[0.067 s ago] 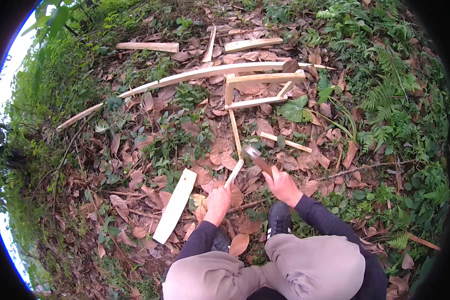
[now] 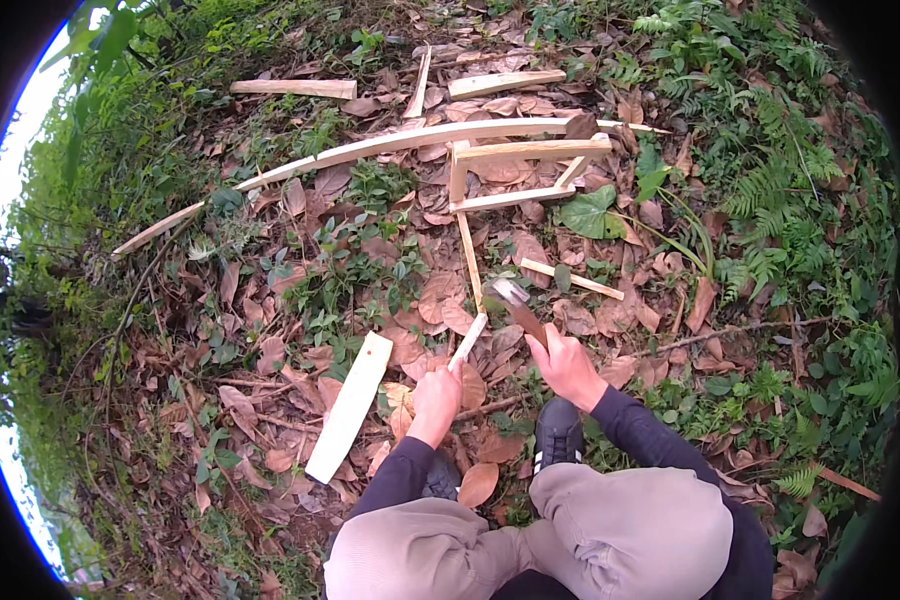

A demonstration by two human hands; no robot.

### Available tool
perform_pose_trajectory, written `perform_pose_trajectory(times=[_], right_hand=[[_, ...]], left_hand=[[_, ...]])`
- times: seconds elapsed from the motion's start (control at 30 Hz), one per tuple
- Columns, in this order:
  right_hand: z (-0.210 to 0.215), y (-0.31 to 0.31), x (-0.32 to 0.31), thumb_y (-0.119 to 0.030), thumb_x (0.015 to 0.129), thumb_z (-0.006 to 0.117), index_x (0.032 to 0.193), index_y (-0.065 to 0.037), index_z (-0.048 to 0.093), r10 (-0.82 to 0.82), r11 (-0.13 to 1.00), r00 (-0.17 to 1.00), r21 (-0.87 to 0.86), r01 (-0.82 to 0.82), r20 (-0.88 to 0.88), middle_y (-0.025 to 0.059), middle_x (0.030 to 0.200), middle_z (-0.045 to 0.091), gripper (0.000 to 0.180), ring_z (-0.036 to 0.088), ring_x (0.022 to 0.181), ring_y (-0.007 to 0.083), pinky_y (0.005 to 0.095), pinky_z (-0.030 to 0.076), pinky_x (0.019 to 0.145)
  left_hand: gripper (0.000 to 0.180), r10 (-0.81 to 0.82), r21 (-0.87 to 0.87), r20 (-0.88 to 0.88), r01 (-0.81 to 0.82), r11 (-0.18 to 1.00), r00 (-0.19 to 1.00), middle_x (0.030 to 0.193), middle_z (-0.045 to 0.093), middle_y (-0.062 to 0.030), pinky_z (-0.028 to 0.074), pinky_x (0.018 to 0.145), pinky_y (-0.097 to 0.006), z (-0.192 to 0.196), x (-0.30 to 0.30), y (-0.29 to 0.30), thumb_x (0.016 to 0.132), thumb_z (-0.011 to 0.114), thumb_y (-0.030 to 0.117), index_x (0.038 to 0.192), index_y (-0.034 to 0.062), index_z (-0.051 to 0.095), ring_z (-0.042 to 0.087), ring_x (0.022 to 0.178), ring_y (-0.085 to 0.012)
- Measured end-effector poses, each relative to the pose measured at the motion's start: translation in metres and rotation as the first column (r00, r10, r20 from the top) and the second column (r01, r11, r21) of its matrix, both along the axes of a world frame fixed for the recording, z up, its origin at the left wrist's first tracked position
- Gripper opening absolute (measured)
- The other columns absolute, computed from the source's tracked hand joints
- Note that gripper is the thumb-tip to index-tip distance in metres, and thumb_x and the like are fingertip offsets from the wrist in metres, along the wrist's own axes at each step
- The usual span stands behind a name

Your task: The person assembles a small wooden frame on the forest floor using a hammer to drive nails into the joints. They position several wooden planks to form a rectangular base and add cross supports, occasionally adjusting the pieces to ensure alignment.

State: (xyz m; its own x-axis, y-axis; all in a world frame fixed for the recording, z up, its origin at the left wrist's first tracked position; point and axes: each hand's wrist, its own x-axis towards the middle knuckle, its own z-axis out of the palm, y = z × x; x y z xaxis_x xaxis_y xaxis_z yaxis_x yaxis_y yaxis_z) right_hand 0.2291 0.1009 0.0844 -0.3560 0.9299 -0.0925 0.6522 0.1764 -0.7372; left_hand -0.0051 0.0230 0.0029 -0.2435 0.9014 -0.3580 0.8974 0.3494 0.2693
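My right hand is closed around the brown handle of a hammer. Its metal head, slightly blurred, is just right of where two wooden pieces meet. In my closed left hand is a short pale wooden strip, its far end at the near end of a thin slat. That slat runs away from me to a small wooden frame made of several narrow pieces. Whether the strip and slat are joined cannot be made out.
A wide pale board lies to the left, and a short stick to the right. Beyond the frame stretches a long curved wooden strip, with loose wood pieces farther off. Dry leaves and green plants cover the ground.
The hammer head has shifted slightly up and right, and its tilt has changed a little. My left hand and the strip stay almost where they were.
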Motion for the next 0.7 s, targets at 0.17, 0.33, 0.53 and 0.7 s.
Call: perform_pose_trajectory(times=[0.17,0.33,0.53,0.7], right_hand=[[-0.004,-0.003,0.004,-0.025,0.101,0.057,0.1,0.004,0.052,0.07,0.99,0.998,0.122,-0.068,-0.007,0.0275,0.064,0.061,0.03,0.064,0.063,0.047,0.0506,0.051,0.053],[-0.038,-0.006,0.023,-0.029,0.101,0.057,0.097,0.002,0.052,0.13,0.991,0.962,-0.014,-0.131,0.242,0.0248,0.063,0.062,0.032,0.065,0.061,0.0455,0.0509,0.052,0.054],[-0.022,-0.014,0.008,-0.026,0.1,0.059,0.098,0.002,0.051,0.046,0.985,0.993,0.172,-0.028,-0.107,0.0244,0.063,0.062,0.029,0.065,0.061,0.0437,0.0493,0.052,0.053],[-0.034,0.008,0.002,-0.025,0.099,0.059,0.099,0.002,0.05,0.243,0.965,0.959,0.06,-0.254,0.148,0.0215,0.059,0.06,0.028,0.064,0.058,0.0431,0.0491,0.051,0.049]], left_hand=[[0.061,-0.023,-0.019,-0.023,0.023,1.0,0.999,0.07,0.069,-0.0209,0.058,0.059,-0.049,0.004,0.005,0.003,0.103,0.043,0.051,0.082,0.0,0.07,0.071,0.067,-0.0386],[0.059,-0.044,-0.03,-0.038,0.043,0.999,0.998,0.069,0.069,-0.0205,0.058,0.057,-0.049,0.004,0.005,0.003,0.103,0.044,0.05,0.084,0.0004,0.068,0.071,0.065,-0.0377],[0.054,-0.038,0.025,-0.04,0.039,0.999,0.998,0.067,0.069,-0.0188,0.057,0.053,-0.047,0.004,0.008,-0.001,0.103,0.048,0.048,0.082,0.0016,0.067,0.07,0.061,-0.0368],[0.054,-0.045,0.051,-0.08,0.049,0.998,0.996,0.065,0.068,-0.018,0.057,0.053,-0.047,0.001,0.003,-0.003,0.103,0.048,0.048,0.081,0.0021,0.067,0.071,0.061,-0.0362]])
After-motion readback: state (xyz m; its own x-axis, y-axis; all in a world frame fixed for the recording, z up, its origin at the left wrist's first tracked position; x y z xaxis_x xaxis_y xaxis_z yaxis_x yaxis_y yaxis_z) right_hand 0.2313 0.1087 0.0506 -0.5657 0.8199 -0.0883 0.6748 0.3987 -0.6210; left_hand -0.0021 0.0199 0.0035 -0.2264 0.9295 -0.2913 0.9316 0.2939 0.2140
